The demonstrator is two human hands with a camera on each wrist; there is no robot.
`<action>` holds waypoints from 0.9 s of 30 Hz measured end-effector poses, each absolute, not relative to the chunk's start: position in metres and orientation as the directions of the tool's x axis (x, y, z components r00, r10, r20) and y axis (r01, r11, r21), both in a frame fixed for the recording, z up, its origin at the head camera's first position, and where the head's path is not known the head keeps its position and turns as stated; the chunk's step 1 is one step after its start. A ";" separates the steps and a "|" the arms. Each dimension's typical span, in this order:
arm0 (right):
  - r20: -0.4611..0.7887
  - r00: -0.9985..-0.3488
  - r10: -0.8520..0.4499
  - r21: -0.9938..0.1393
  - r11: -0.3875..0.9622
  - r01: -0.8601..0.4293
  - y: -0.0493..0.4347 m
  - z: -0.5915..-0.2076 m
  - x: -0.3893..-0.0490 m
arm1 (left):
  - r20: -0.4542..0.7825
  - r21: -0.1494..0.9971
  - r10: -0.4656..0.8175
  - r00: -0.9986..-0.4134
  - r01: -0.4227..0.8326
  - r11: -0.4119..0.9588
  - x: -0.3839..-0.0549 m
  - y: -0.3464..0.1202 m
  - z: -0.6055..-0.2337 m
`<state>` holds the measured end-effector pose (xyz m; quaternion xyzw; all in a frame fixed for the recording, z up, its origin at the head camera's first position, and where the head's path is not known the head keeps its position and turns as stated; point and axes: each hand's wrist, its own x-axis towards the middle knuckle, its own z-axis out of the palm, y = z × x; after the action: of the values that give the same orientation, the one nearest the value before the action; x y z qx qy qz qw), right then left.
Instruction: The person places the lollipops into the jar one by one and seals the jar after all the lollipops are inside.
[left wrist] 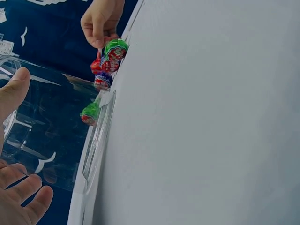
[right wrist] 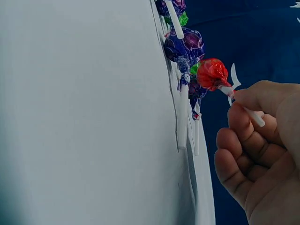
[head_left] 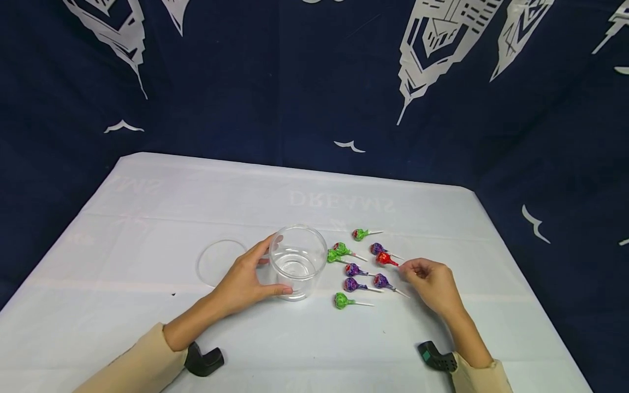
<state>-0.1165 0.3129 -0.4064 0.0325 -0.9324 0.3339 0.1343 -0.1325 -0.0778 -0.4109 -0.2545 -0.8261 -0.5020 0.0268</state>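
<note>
My left hand (head_left: 249, 279) holds a clear round jar (head_left: 297, 267) from its left side, thumb at the front and fingers behind. The jar stands upright on the table with nothing inside. Over at the right, my right hand (head_left: 432, 284) pinches the white stick of a red-wrapped lollipop (right wrist: 213, 74) between thumb and forefinger. In the right wrist view the red lollipop's head points away from the fingers, in front of purple-wrapped lollipops (right wrist: 187, 46). Between jar and right hand lie several green-wrapped lollipops (head_left: 341, 301) and purple-wrapped ones (head_left: 351, 284), sticks mostly pointing right.
A clear round lid (head_left: 199, 263) lies left of the jar, partly behind the left hand. White cloth covers the table (head_left: 147, 262). A dark blue patterned cloth (head_left: 236, 98) hangs behind it. Black wrist devices (head_left: 203, 361) sit at both cuffs.
</note>
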 end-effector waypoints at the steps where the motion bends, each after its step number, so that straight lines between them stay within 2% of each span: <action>1: 0.278 -0.960 0.028 -0.612 0.776 -0.154 0.313 -0.405 -0.116 | 0.299 0.815 0.394 -0.869 0.447 0.368 -0.133 -0.078 -0.411; 16: 0.382 -0.924 0.001 -0.579 0.780 -0.238 0.309 -0.399 -0.117 | 0.295 0.811 0.399 -0.868 0.448 0.376 -0.132 -0.076 -0.410; 27: 0.444 -0.893 -0.066 -0.589 0.730 -0.347 0.298 -0.399 -0.120 | 0.288 0.808 0.399 -0.871 0.444 0.388 -0.133 -0.078 -0.411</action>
<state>-0.1203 0.2982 -0.3991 0.1139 -0.9081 0.3493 0.2009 -0.1325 -0.0779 -0.4108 -0.2530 -0.8326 -0.4921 0.0232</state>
